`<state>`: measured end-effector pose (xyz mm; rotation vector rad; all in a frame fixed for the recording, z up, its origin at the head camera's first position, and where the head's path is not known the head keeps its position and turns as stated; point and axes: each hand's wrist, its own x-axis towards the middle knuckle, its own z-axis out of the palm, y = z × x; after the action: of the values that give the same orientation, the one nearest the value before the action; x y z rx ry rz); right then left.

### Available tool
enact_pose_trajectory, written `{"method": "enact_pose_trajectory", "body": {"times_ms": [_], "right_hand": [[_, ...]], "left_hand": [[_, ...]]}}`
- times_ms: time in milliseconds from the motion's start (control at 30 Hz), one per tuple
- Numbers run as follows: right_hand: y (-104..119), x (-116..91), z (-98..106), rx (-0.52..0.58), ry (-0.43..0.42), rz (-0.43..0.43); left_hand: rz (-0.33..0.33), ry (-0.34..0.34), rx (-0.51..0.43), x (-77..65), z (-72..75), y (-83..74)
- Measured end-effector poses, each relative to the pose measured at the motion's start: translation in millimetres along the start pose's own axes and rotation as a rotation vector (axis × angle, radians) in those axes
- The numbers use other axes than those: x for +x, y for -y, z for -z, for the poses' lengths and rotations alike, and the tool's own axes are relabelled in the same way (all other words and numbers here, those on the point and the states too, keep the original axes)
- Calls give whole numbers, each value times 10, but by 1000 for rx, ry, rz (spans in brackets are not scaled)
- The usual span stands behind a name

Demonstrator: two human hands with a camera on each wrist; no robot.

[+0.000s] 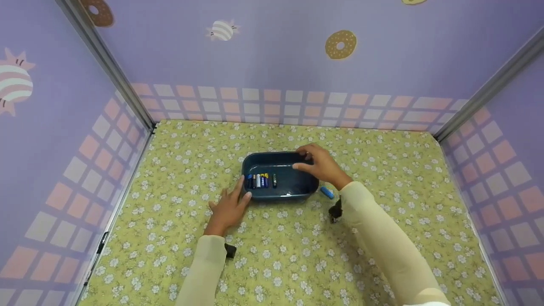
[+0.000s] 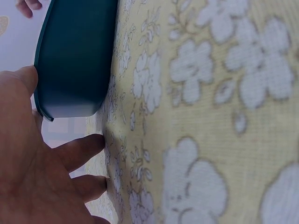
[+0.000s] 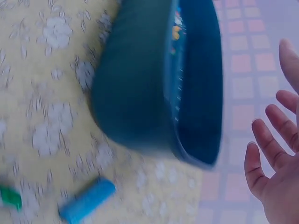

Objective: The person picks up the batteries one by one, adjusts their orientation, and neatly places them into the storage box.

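Note:
A dark blue-green plastic basin (image 1: 295, 186) sits between my two hands. Inside it, toward the left, several small battery-like cylinders (image 1: 258, 181) lie side by side, with one dark cylinder (image 1: 274, 180) a little apart on their right. My left hand (image 1: 230, 208) touches the basin's left rim with its thumb, fingers spread toward the cloth. Over the right end of the basin is my right hand (image 1: 323, 165), its fingers apart and holding nothing. A blue cylinder (image 1: 327, 192) lies on the cloth just outside the basin's right end.
A green object (image 3: 10, 198) shows partly at the right wrist view's edge, near the blue cylinder. Yellow flowered cloth (image 1: 272, 255) covers the surface. Purple patterned walls (image 1: 272, 63) stand behind and at both sides.

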<state>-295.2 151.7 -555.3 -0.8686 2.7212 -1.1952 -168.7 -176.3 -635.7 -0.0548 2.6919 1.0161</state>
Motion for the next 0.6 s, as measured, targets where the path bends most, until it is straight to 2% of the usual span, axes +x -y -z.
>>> {"method": "enact_pose_trajectory", "body": {"times_ms": [133, 300, 433, 600], "right_hand": [[-28, -160, 218, -13, -38, 24], [-132, -410, 425, -60, -70, 16], [-259, -629, 501, -91, -86, 3], [-396, -881, 492, -103, -90, -18]], "left_hand": [[-2, 5, 2, 6, -2, 1], [-4, 7, -1, 10, 3, -7], [0, 7, 1, -4, 10, -16], [2, 0, 7, -12, 3, -22]]}}
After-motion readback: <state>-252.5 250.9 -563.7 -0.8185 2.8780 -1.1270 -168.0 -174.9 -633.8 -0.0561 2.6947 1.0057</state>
